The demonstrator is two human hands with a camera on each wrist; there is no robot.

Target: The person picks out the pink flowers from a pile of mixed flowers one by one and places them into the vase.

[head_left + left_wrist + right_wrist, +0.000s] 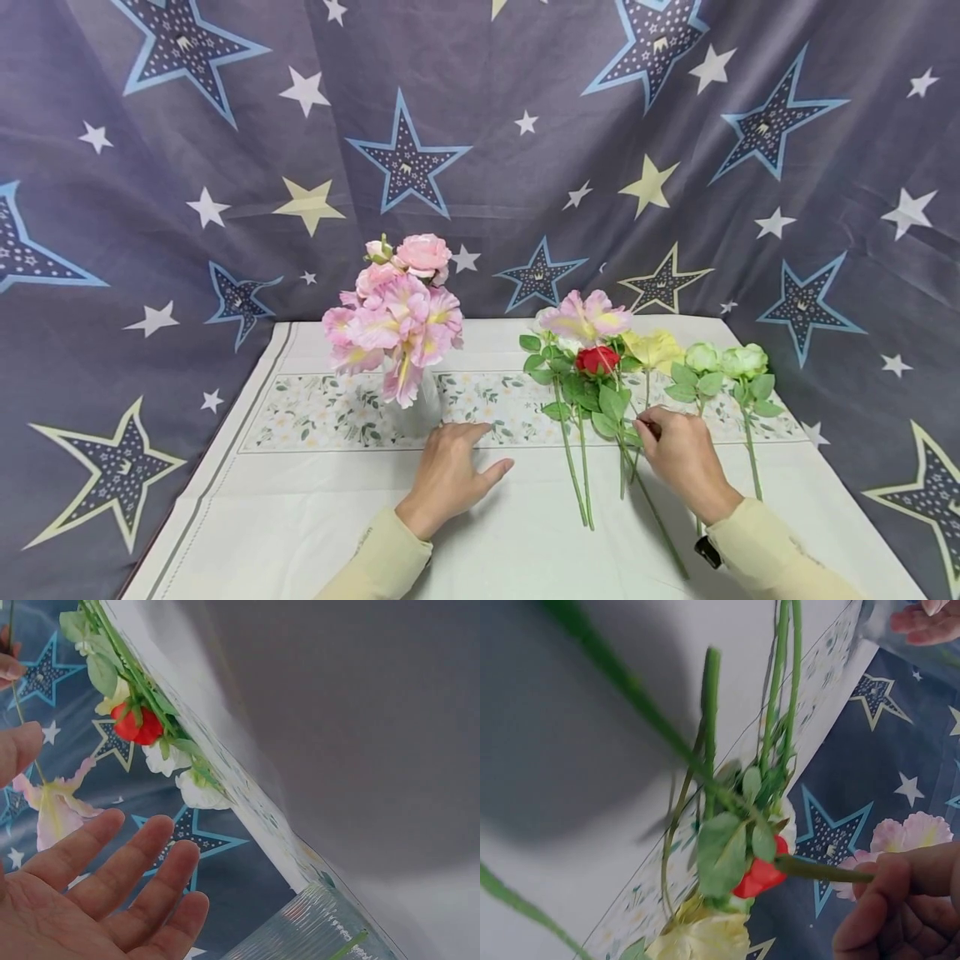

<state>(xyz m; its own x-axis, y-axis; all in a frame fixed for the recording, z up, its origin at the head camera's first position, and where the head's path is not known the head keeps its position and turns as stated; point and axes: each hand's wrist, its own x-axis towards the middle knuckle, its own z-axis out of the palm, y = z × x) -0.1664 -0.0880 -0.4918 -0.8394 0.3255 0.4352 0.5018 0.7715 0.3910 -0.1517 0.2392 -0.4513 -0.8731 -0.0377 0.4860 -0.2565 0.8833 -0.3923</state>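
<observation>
My right hand [686, 458] pinches the thin stem of a pink iris-like flower [585, 318] between thumb and fingers. Its bloom is raised above the other flowers, and its lower stem slants toward the table's front. Near it lie a red rose [597, 360], a yellow flower [652, 350] and white blooms [201, 789]. A clear ribbed vase [300, 922] stands at left with pink iris-like flowers [401, 325] and pink roses [423, 254] in it. In front of the vase, my left hand [450, 471] holds nothing, its fingers spread, as the left wrist view shows.
Pale green flowers [742, 361] lie at the right, stems toward me. The white tablecloth [517, 550] has a printed floral band [300, 412] across it. A grey star-patterned curtain [480, 125] hangs behind and at both sides of the table.
</observation>
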